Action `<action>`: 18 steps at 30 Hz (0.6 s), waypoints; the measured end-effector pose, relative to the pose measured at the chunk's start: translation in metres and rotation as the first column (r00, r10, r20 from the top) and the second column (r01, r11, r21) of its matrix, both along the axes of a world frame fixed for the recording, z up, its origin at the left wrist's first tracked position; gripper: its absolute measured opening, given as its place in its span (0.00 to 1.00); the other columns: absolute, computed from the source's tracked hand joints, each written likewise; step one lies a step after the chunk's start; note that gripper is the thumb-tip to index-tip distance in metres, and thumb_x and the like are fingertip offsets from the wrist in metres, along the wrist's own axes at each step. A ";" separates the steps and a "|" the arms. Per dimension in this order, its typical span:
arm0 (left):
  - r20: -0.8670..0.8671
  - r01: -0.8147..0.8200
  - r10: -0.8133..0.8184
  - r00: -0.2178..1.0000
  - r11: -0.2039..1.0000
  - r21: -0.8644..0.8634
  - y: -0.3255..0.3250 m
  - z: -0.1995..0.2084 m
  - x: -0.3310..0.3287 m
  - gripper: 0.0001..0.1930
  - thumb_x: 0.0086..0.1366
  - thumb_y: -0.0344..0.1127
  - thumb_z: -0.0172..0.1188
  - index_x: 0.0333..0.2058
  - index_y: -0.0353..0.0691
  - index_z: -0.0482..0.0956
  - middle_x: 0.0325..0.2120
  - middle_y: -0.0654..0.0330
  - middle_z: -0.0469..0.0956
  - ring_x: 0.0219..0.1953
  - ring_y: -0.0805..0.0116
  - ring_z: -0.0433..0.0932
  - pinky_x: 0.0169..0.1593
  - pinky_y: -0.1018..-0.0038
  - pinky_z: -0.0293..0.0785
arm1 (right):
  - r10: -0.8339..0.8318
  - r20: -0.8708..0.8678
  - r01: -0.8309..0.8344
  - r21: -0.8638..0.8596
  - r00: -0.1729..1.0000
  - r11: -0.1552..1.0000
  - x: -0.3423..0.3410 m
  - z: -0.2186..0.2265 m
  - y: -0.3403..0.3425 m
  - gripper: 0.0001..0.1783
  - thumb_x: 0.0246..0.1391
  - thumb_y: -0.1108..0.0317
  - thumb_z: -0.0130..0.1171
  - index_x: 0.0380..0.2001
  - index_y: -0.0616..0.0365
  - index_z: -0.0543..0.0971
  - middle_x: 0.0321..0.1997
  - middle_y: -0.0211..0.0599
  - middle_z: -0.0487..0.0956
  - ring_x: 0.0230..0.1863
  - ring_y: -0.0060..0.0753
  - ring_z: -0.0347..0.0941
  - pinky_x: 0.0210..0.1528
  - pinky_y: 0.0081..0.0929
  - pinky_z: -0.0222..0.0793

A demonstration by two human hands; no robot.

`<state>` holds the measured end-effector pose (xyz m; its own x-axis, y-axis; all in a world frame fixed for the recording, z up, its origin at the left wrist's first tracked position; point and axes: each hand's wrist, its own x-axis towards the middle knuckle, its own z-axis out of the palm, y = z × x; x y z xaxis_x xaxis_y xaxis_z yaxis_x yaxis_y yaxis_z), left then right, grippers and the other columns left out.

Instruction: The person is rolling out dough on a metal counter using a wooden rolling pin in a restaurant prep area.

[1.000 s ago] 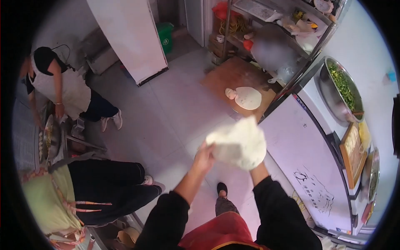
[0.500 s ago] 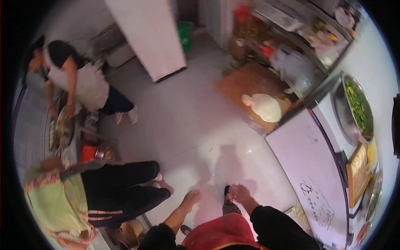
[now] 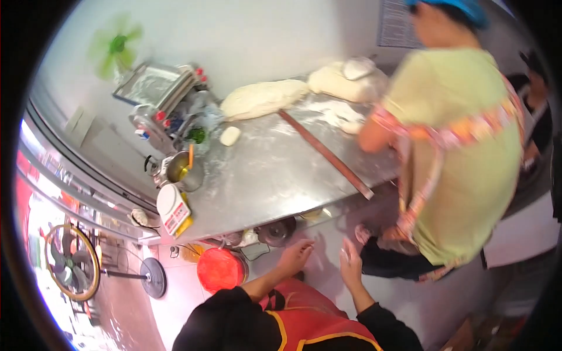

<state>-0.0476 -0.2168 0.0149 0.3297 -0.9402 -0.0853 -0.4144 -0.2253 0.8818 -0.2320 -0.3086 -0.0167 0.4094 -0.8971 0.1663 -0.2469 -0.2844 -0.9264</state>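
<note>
My left hand (image 3: 294, 258) hovers in front of the steel worktable (image 3: 263, 187), fingers loosely bent and apart, holding nothing. To its right, my right hand (image 3: 350, 263) is raised with its fingers stretched out, also bare. Both are short of the table's near edge, above the floor. On the floured tabletop lie a long slab of dough (image 3: 266, 99), a second dough mass (image 3: 335, 83) and a small dough piece (image 3: 230, 136). A long brown wooden stick (image 3: 325, 152) lies slantwise, its near end at the table edge.
A co-worker in a yellow-green top (image 3: 468, 193) stands close on the right at the table. A white scale (image 3: 173, 206) and a metal pot (image 3: 190, 174) occupy the table's left end. Below stands a red-topped bucket (image 3: 221, 270); a standing fan (image 3: 71, 263) is farther left.
My view has swung left, from the open floor and fridge to the dough-covered worktable. The co-worker in yellow-green now appears on my right. My hands remain raised in front of me, holding nothing.
</note>
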 end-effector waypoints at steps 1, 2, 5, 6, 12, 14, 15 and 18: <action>-0.006 -0.158 0.158 0.987 0.987 -0.026 0.010 0.003 0.034 0.13 0.65 0.37 0.55 0.46 0.40 0.75 0.34 0.52 0.81 0.37 0.60 0.81 0.41 0.69 0.76 | 0.014 -0.055 -0.019 -0.098 0.998 0.995 0.042 0.028 -0.025 0.24 0.58 0.65 0.52 0.55 0.66 0.68 0.53 0.48 0.75 0.51 0.42 0.73 0.56 0.34 0.65; -0.012 -0.328 0.327 0.945 0.943 -0.053 0.021 0.003 0.061 0.13 0.65 0.37 0.55 0.46 0.40 0.75 0.34 0.52 0.81 0.36 0.60 0.81 0.41 0.69 0.76 | 0.039 -0.104 -0.059 -0.199 0.994 0.978 0.082 0.047 -0.054 0.24 0.56 0.67 0.53 0.55 0.65 0.69 0.53 0.50 0.74 0.54 0.45 0.71 0.58 0.36 0.63; 0.026 -0.542 0.541 0.841 0.839 0.051 0.045 0.006 0.104 0.14 0.66 0.41 0.51 0.45 0.40 0.76 0.36 0.50 0.80 0.38 0.53 0.80 0.42 0.64 0.75 | 0.004 -0.260 -0.110 -0.394 0.966 0.912 0.180 0.061 -0.144 0.22 0.52 0.68 0.53 0.51 0.65 0.71 0.50 0.51 0.74 0.55 0.50 0.68 0.59 0.39 0.60; 0.124 -0.629 0.617 0.777 0.768 0.119 0.056 0.006 0.116 0.15 0.66 0.42 0.50 0.44 0.40 0.77 0.37 0.49 0.79 0.39 0.51 0.80 0.42 0.61 0.75 | 0.074 -0.233 -0.141 -0.285 0.970 0.948 0.210 0.101 -0.147 0.18 0.52 0.69 0.52 0.46 0.67 0.73 0.45 0.50 0.75 0.51 0.50 0.69 0.56 0.38 0.62; 0.044 -0.519 0.518 0.854 0.845 0.127 -0.079 -0.053 0.130 0.15 0.62 0.42 0.51 0.46 0.46 0.75 0.40 0.48 0.78 0.44 0.51 0.77 0.48 0.61 0.73 | 0.205 -0.643 -0.522 -0.352 0.738 0.777 0.227 -0.106 -0.411 0.24 0.54 0.59 0.59 0.46 0.69 0.75 0.46 0.62 0.75 0.48 0.58 0.72 0.49 0.45 0.68; -0.057 -0.491 0.504 0.862 0.857 0.154 -0.119 -0.063 0.127 0.21 0.63 0.45 0.51 0.53 0.46 0.71 0.44 0.50 0.77 0.48 0.50 0.75 0.54 0.59 0.69 | 0.162 -0.820 -0.490 -0.160 0.550 0.857 0.270 0.004 -0.311 0.41 0.57 0.47 0.53 0.61 0.70 0.60 0.56 0.67 0.69 0.57 0.65 0.66 0.58 0.48 0.62; -0.011 -0.472 0.473 0.881 0.879 0.070 -0.151 -0.112 0.106 0.24 0.62 0.45 0.52 0.56 0.45 0.68 0.48 0.51 0.75 0.51 0.51 0.73 0.56 0.59 0.67 | 0.213 -0.815 -0.526 -0.129 0.539 0.841 0.261 0.016 -0.296 0.41 0.58 0.47 0.52 0.63 0.68 0.57 0.58 0.64 0.68 0.56 0.66 0.66 0.59 0.48 0.61; 0.029 -0.421 0.425 0.905 0.902 -0.093 -0.200 -0.154 0.125 0.29 0.62 0.43 0.53 0.61 0.42 0.62 0.54 0.51 0.71 0.55 0.52 0.70 0.58 0.60 0.64 | 0.343 -0.628 -0.593 -0.240 0.699 0.769 0.265 0.099 -0.228 0.38 0.59 0.49 0.50 0.62 0.68 0.58 0.59 0.61 0.67 0.58 0.62 0.65 0.60 0.46 0.61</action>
